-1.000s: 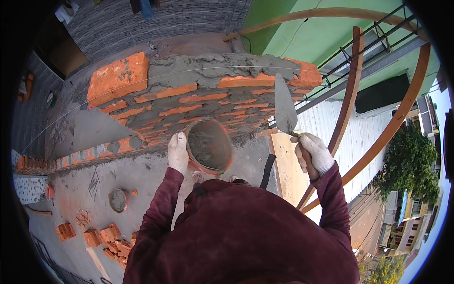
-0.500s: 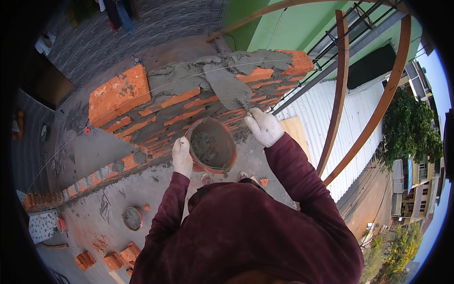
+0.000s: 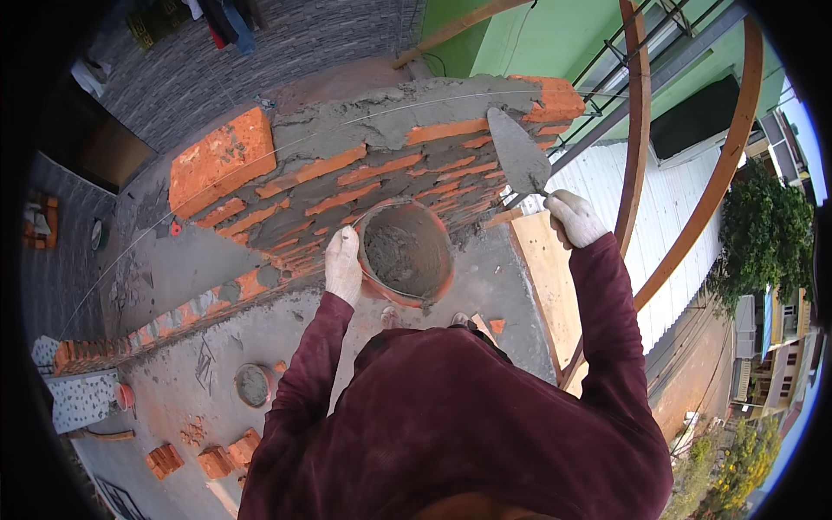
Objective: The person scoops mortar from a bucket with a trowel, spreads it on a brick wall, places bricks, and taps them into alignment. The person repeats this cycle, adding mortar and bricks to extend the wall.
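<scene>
My left hand (image 3: pixel 343 264), in a whitish glove, grips the left rim of an orange bucket (image 3: pixel 440 286) that holds grey mortar (image 3: pixel 400 253). Closed round the handle of a pointed trowel (image 3: pixel 518 154) is my gloved right hand (image 3: pixel 575 218); the blade, smeared grey, points up and left beside the right end of the brick wall (image 3: pixel 373 169). Wet mortar (image 3: pixel 347 121) covers the wall's top course. Bricks stand at both ends of that course, an orange brick (image 3: pixel 222 163) on the left and another (image 3: pixel 553 100) on the right, with a thin string (image 3: pixel 316 132) stretched along it.
A low brick row (image 3: pixel 186 314) runs off to the left. Behind me on the floor are a second mortar bucket (image 3: pixel 253 385) and stacked bricks (image 3: pixel 217 462). Curved-looking wooden posts (image 3: pixel 712 186) and a plywood sheet (image 3: pixel 539 269) lie to the right, beside a white corrugated roof (image 3: pixel 672 217).
My right hand has drawn the trowel right, off the mortar bed to the wall's right end. The mortar on top looks flatter there. My left hand keeps its hold on the bucket.
</scene>
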A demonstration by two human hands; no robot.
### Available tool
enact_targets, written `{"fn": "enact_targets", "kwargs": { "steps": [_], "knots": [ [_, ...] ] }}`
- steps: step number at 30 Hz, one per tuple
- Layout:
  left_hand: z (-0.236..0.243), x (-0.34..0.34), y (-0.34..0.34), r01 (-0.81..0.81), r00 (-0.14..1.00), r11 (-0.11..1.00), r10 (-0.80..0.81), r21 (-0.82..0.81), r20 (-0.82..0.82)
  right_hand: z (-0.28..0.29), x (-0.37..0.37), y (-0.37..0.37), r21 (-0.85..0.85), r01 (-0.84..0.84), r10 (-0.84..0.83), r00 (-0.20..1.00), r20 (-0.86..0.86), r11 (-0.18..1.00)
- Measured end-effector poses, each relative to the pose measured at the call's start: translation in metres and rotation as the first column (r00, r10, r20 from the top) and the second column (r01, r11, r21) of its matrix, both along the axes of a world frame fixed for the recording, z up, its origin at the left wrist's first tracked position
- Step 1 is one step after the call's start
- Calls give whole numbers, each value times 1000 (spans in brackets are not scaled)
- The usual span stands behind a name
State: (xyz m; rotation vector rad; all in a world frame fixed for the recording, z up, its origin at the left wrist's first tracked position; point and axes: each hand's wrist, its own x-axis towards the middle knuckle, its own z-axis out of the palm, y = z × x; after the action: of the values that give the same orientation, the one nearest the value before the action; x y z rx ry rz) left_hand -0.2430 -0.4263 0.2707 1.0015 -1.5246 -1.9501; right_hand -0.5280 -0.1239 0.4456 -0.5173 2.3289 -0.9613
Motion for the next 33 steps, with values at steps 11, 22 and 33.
{"fn": "enact_targets", "kwargs": {
  "steps": [11, 22, 33],
  "knots": [
    [101, -78, 30, 376, 926, 913, -364, -159, 101, -58, 59, -35, 642, -284, 700, 228, -676, 712],
    [133, -115, 55, 459, 888, 802, -422, -383, 181, -27, 45, 12, 500, -367, 613, 339, -713, 784],
    [133, -140, 63, 505, 862, 693, -431, -515, 265, -29, 38, 31, 555, -379, 671, 382, -635, 740]
  ]
}}
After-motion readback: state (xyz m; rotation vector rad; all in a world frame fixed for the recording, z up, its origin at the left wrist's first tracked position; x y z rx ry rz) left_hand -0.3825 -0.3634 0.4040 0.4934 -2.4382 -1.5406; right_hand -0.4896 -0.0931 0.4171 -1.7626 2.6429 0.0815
